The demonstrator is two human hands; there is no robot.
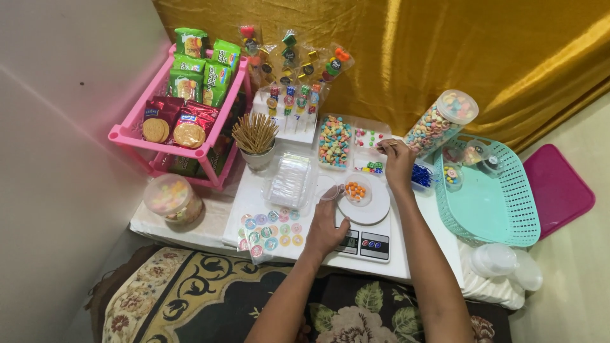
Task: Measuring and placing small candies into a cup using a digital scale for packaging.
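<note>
White plastic frames what I watch: the flat kitchen scale (pixel 365 236) with its round white plate (pixel 368 206) near the table's front edge. My left hand (pixel 327 227) reaches forward, palm down, fingers loosely curled against the scale's left side (whether it clasps anything, I cannot tell). My right hand (pixel 397 162) stretches further, pinching a thin wooden stick (pixel 386 145) lying roughly level, pointing left, above the compartmented clear candy tray (pixel 352 143).

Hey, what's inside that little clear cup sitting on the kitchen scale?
The clear cup on the scale holds a small heap of orange candies. The left hand rests beside it on the scale's front. Anything beneath the top candies is hidden.
</note>
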